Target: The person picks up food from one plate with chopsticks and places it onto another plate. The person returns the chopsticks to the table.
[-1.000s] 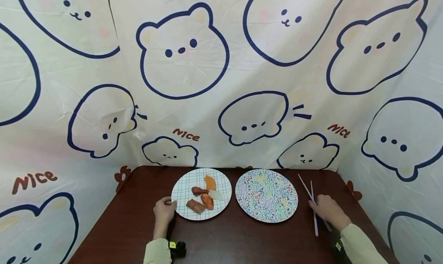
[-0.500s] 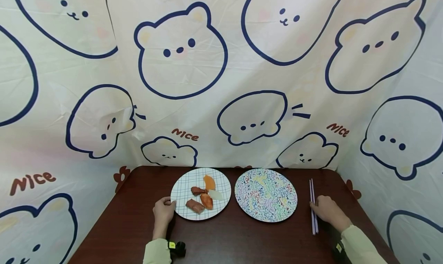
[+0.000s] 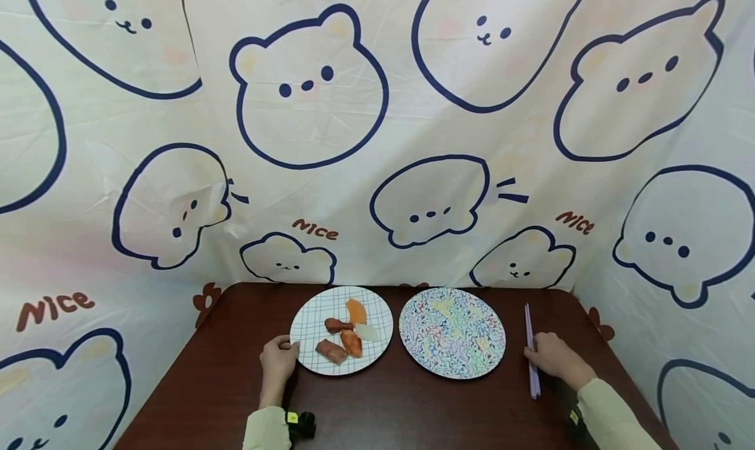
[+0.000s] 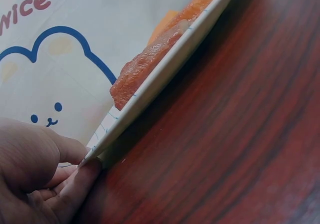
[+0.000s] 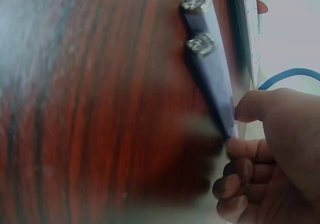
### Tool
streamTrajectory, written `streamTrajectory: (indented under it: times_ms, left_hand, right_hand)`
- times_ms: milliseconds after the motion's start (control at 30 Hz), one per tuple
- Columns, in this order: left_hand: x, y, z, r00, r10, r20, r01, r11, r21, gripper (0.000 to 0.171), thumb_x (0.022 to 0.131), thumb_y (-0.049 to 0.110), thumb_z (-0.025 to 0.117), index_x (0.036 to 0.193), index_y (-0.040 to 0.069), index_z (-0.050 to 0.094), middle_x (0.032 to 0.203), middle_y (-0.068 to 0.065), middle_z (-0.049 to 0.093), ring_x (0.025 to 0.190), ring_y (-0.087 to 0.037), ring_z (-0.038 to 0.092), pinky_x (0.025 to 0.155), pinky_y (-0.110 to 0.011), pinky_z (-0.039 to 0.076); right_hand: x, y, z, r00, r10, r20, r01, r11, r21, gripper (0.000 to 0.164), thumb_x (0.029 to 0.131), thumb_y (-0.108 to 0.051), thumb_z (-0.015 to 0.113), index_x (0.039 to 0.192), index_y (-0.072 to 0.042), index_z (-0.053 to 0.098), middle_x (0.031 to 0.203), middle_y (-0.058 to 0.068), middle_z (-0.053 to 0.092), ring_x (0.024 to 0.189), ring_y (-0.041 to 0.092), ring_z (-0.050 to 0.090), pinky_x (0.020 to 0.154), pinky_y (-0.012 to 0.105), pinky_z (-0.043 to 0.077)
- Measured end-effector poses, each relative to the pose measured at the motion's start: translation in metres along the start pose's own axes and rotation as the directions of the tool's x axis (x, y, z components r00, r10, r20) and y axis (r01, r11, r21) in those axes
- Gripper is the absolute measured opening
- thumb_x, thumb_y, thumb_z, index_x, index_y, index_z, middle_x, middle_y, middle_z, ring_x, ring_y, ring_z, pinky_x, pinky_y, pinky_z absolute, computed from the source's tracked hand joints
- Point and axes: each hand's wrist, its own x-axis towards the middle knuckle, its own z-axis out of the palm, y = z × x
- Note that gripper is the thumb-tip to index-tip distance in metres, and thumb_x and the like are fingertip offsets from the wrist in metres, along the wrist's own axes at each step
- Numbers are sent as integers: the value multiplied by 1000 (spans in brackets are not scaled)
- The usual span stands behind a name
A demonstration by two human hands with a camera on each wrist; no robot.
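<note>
A white plate with a blue grid (image 3: 307, 319) carries several food pieces: a brown drumstick (image 3: 335, 325), a reddish-brown meat block (image 3: 331, 351), an orange-brown wing-like piece (image 3: 352, 343), an orange slice (image 3: 356, 310) and a pale slice (image 3: 368, 333). My left hand (image 3: 278, 359) pinches its near-left rim, thumb above and fingers beneath in the left wrist view (image 4: 45, 174). At the right, my right hand (image 3: 557, 358) pinches a pair of lilac chopsticks (image 3: 533, 379) between thumb and forefinger. Their patterned metallic ends (image 5: 201, 44) show in the right wrist view; the other fingers are curled below.
A round plate with multicoloured squiggles (image 3: 453, 333) stands between the gridded plate and the chopsticks. Everything is on a dark brown wooden table (image 3: 377, 411). A cloth with cartoon bears (image 3: 312, 122) hangs around its back and sides.
The chopsticks were crossed and spread a second ago; now they lie together, nearly parallel. The right hand has shifted slightly left with them. My left hand still holds the plate's rim.
</note>
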Motion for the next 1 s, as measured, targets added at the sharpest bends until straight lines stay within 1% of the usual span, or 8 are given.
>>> streamTrajectory:
  times_ms: [200, 400, 600, 800, 1000]
  left_hand:
    - [-1, -1, 0, 1000, -5, 12, 5, 1000, 0, 38, 99, 14, 62, 125, -12, 61, 111, -29, 61, 98, -42, 60, 75, -50, 52]
    - [0, -1, -1, 1000, -6, 17, 6, 1000, -1, 38, 99, 15, 61, 126, -12, 61, 113, -29, 61, 102, -43, 58, 80, -53, 51]
    - [0, -1, -1, 1000, -5, 14, 5, 1000, 1, 38, 99, 15, 61, 126, -12, 61, 112, -29, 61, 102, -43, 58, 80, -53, 51]
    - [0, 0, -1, 1000, -6, 12, 7, 1000, -2, 39, 99, 14, 60, 127, -13, 61, 112, -29, 60, 106, -45, 56, 84, -56, 49]
    - [0, 1, 0, 1000, -7, 3, 7, 1000, 6, 39, 99, 14, 60, 127, -13, 61, 111, -29, 61, 105, -45, 56, 83, -56, 49]
  right_hand:
    - [0, 6, 1, 1000, 0, 22, 0, 1000, -17, 30, 98, -17, 62, 71, -7, 53, 61, 4, 51, 53, 15, 50, 51, 31, 41]
    - [-4, 9, -2, 999, -29, 28, 30, 999, -31, 30, 97, -16, 64, 70, -9, 53, 62, 2, 49, 54, 15, 48, 52, 31, 40]
    - [-9, 13, -3, 998, -58, 21, 58, 998, 0, 35, 95, -15, 65, 64, -11, 49, 57, 0, 43, 51, 15, 45, 50, 31, 38]
    - [-8, 14, -3, 998, -29, 51, 28, 999, 20, 36, 95, -17, 65, 63, -12, 49, 57, 0, 42, 50, 15, 45, 50, 31, 38]
    - [-8, 14, -2, 999, -9, 48, 9, 1000, 10, 35, 97, -17, 64, 64, -11, 50, 59, 1, 45, 51, 15, 46, 51, 31, 39]
